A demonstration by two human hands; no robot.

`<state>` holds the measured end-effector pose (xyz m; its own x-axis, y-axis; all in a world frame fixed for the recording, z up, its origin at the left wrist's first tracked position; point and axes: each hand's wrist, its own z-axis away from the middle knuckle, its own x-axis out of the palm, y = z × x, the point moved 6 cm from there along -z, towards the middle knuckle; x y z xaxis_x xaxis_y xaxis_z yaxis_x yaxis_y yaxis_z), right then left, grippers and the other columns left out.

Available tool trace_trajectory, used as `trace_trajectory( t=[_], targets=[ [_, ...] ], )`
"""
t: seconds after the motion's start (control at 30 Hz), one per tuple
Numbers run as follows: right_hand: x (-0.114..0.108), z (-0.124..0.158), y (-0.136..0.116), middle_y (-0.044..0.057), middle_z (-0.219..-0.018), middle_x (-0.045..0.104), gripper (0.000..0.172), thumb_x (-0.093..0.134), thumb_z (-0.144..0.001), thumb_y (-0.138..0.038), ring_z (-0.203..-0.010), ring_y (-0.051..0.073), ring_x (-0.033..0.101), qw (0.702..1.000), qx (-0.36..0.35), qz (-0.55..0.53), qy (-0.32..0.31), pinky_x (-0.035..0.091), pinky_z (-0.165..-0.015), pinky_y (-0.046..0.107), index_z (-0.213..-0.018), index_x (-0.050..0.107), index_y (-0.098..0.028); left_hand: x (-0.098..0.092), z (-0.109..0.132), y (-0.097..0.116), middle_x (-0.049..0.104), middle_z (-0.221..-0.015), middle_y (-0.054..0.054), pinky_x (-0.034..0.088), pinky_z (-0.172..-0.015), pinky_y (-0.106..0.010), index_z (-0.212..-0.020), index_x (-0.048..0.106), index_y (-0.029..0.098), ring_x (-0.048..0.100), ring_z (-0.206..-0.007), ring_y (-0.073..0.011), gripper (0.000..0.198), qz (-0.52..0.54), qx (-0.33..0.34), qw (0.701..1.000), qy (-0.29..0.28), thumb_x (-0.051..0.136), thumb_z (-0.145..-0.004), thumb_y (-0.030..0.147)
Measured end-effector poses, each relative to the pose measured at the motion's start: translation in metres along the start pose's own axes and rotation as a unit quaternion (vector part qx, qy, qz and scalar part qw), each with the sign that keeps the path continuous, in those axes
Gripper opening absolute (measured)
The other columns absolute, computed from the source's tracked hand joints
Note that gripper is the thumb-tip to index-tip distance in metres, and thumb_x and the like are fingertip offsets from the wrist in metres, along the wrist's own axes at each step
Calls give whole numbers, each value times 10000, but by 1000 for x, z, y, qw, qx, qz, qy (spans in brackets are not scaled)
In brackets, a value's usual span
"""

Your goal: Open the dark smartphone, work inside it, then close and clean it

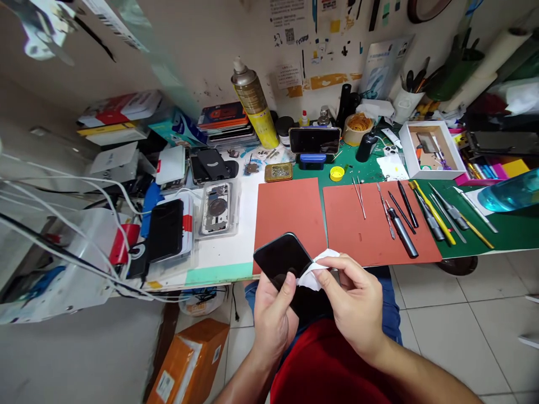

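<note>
A black smartphone [281,257] with a dark screen is gripped by my left hand [275,308], the thumb lying along its near edge. My right hand [356,297] pinches a crumpled white tissue [314,275] between thumb and fingers. The tissue touches the phone's right edge. Both hands are just in front of the bench edge, over my lap. Beyond them lie two reddish-brown mats, a left mat [290,210] and a right mat [341,230].
On the right mat rest tweezers [360,199] and a dark screwdriver [403,233], with several knives and picks alongside. An opened phone [215,209] and a black phone [166,230] are to the left. Behind stand a propped phone [315,140], a spray can [256,106] and a white box [432,148].
</note>
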<state>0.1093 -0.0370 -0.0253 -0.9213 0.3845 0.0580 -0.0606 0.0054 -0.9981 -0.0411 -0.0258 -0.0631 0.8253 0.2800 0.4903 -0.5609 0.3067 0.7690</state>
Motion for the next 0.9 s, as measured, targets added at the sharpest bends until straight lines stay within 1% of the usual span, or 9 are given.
trace_trajectory(
  t=[0.2,0.33,0.4,0.47,0.53,0.63,0.73,0.83,0.9],
  targets=[
    [12,-22,-11,30,-904,808,46,796,-926,-251,-804,206,753,999,11,-42,-4,624,-733,338,-913,837,-265,-3,6,-10,809,-1315,-121,599,-1120,-492,-1467,676,300,766,-1244,-340,713,-50,-2,998,-26,957,-823,417],
    [14,-50,-23,21,-891,829,41,823,-865,-270,-767,206,774,997,34,-63,0,644,-681,327,-894,852,-278,-2,12,-21,809,-1323,-120,618,-1086,-487,-1364,738,287,770,-1230,-335,583,-59,-52,995,-58,948,-835,414],
    [0,-57,-25,21,-897,841,56,845,-845,-303,-747,219,788,996,51,-70,5,658,-649,336,-895,862,-287,0,13,-22,812,-1314,-122,618,-1083,-494,-1328,755,275,775,-1215,-336,551,-49,-73,994,-60,952,-830,407],
    [-22,-53,-21,28,-944,856,73,868,-842,-338,-740,231,797,997,65,-47,4,667,-636,349,-902,876,-298,-1,10,-17,818,-1292,-126,615,-1087,-504,-1310,762,262,779,-1200,-340,553,-34,-82,995,-44,961,-814,408],
    [-42,-38,-13,33,-935,864,53,892,-837,-343,-784,244,811,997,74,14,-21,683,-717,363,-879,887,-310,-3,5,-11,825,-1270,-123,609,-1095,-514,-1293,767,260,786,-1182,-341,559,-22,-83,996,-23,974,-793,398],
    [-53,-8,6,49,-942,870,117,936,-806,-384,-811,258,811,991,106,46,-72,681,-764,368,-886,897,-309,-5,0,-6,832,-1248,-115,600,-1106,-526,-1276,772,267,790,-1170,-339,541,-25,-88,996,-18,980,-788,376],
    [-43,6,15,47,-896,846,165,956,-795,-409,-769,230,776,989,133,10,-65,658,-726,331,-868,879,-282,-5,1,-12,839,-1224,-112,598,-1104,-530,-1296,767,274,792,-1166,-344,535,-24,-103,993,-52,964,-810,380],
    [-25,-6,11,31,-883,816,174,962,-798,-381,-792,196,754,987,138,-66,-53,632,-722,282,-860,851,-261,-3,6,-21,837,-1238,-114,591,-1111,-506,-1340,756,276,788,-1175,-340,559,-33,-120,987,-98,953,-827,377],
    [-16,-19,7,19,-910,812,167,967,-796,-339,-831,178,754,981,137,-121,-58,622,-757,262,-876,843,-261,-5,9,-24,827,-1283,-113,586,-1115,-479,-1363,748,277,784,-1186,-327,570,-46,-121,986,-110,948,-837,368]
  ],
)
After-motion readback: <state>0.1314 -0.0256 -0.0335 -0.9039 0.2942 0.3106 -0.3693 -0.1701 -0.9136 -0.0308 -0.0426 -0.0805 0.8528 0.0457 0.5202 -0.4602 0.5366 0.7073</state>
